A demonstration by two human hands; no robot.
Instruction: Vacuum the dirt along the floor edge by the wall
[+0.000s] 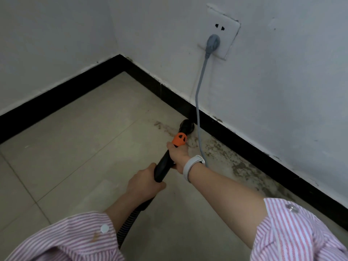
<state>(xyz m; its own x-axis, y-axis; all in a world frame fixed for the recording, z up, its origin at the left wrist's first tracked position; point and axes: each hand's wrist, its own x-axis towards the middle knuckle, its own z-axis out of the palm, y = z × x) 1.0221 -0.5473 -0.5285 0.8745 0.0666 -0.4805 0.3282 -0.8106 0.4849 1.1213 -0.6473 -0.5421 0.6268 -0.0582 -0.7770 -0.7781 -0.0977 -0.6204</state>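
Both hands wrap the black vacuum wand [165, 162]: right hand [178, 154] forward below the orange collar [179, 139], left hand [145, 182] behind. Nozzle [187, 126] touches the dirt [241, 166] along the floor's black baseboard [244, 140].

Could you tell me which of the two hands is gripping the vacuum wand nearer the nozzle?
The right hand, the one with the white wristband, just behind the orange collar; the left hand holds farther back.

Hose [130, 221] runs under sleeve [79, 236]; cord [198, 117] end hidden.
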